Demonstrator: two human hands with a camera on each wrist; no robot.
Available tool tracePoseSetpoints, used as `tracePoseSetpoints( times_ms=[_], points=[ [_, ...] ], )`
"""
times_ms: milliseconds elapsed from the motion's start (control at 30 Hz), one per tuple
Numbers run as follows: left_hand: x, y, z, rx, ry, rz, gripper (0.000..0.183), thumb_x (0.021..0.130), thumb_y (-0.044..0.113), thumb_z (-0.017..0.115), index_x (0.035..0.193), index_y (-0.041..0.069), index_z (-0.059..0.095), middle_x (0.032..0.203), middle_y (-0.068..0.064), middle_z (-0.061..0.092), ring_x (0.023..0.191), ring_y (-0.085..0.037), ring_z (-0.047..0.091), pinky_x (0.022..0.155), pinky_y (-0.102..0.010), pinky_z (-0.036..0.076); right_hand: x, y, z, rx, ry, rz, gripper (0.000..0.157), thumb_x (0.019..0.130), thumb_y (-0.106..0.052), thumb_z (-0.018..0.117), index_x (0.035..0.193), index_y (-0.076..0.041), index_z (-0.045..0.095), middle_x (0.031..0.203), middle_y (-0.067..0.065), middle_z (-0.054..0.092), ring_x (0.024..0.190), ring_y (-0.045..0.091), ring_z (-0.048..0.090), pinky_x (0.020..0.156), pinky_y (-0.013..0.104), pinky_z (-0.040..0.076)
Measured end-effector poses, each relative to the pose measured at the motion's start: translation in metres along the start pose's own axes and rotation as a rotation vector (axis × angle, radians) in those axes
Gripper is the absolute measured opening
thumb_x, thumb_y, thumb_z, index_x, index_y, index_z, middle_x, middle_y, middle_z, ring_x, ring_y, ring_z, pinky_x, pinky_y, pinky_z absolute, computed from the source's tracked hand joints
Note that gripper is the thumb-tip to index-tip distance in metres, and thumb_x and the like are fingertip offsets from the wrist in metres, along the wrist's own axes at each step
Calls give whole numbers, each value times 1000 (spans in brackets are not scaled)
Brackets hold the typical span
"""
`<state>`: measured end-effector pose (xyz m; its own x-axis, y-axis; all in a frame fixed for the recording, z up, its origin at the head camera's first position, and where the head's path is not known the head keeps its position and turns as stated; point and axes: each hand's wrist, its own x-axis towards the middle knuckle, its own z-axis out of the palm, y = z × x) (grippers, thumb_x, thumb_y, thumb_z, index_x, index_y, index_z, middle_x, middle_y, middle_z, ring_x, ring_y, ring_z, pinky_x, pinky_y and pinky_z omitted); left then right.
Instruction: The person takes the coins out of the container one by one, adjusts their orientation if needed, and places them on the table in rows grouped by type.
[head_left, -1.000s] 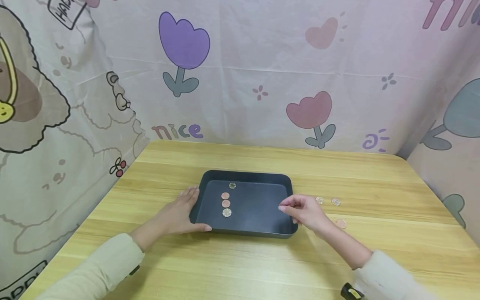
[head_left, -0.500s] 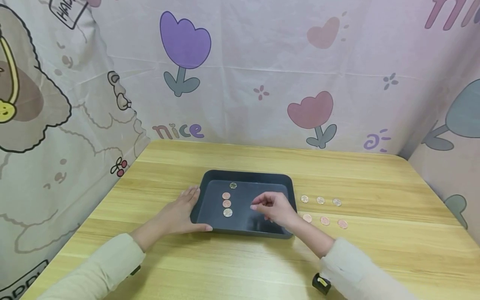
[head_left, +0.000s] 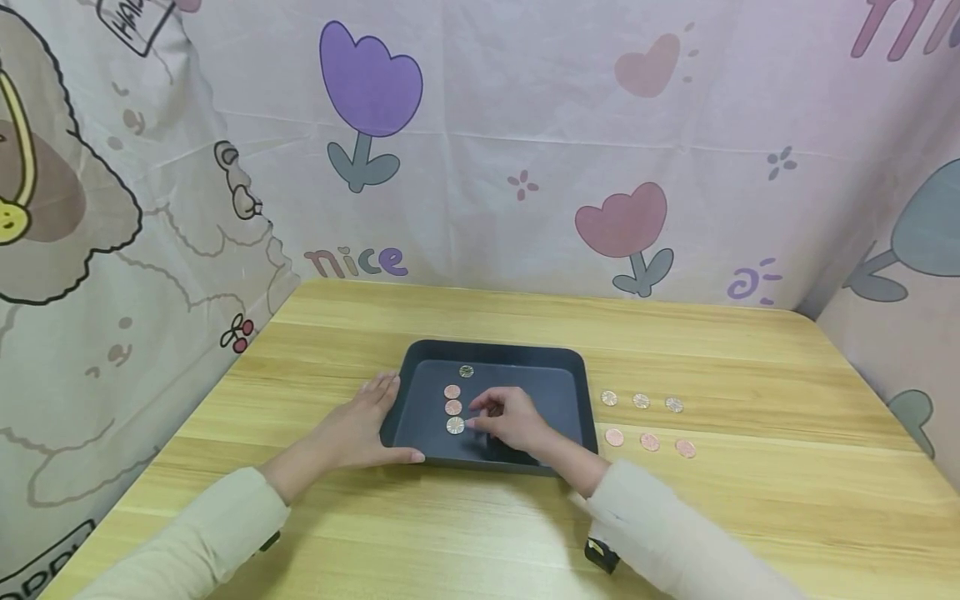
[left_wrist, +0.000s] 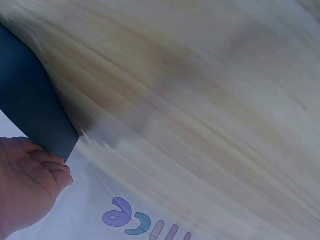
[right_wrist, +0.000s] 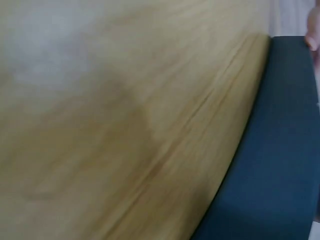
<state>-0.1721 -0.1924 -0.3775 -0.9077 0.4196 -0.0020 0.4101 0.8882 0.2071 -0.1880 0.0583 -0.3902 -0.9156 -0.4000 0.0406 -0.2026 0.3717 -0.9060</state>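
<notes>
A dark rectangular baking tray lies on the wooden table. My left hand holds its near left corner, thumb along the front wall and fingers at the left rim. Inside the tray's left half is a column of coins: a dark gold coin at the back, then a copper coin, another copper coin and a pale gold coin in front. Over the tray my right hand is bent, thumb and forefinger apart, the thumb tip at the pale gold coin's right edge. Nothing shows between its fingers.
On the table right of the tray are two rows of coins. Three pale coins form the back row, three copper coins the front one. A printed cloth hangs behind the table.
My right hand has moved left from the tray's right rim to the pale gold coin, uncovering coins on the table. The left hand and the coins stay where they were.
</notes>
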Motion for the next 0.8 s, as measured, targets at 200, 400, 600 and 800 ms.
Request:
tracePoseSetpoints(
  times_ms=[200,400,600,800],
  points=[
    [0,0,0,5,2,4,119,66,75,59,141,-11,26,150,-25,24,139,-42,23,108,-54,31,10,2,12,-121,17,-22,17,77,-6,73,90,3,68,65,6,59,55,6,46,50,17,39],
    [-1,1,-1,-1,-3,3,118,66,74,60,141,-11,27,150,-26,24,139,-42,23,108,-54,31,14,4,18,-179,17,-36,17,75,-7,75,87,3,68,62,2,56,52,5,44,49,15,38],
    [-2,3,-4,-10,-7,-1,117,67,73,61,141,-11,27,149,-26,25,138,-43,23,107,-55,31,17,6,21,-269,15,-55,17,74,-9,76,85,0,68,62,-2,52,55,4,43,53,16,38],
    [-2,4,-5,-10,-7,1,116,67,72,62,140,-11,28,149,-27,25,138,-43,24,107,-55,32,18,2,24,-352,3,-71,15,76,-8,74,85,-1,66,62,-2,49,57,6,42,54,17,36]
  ],
)
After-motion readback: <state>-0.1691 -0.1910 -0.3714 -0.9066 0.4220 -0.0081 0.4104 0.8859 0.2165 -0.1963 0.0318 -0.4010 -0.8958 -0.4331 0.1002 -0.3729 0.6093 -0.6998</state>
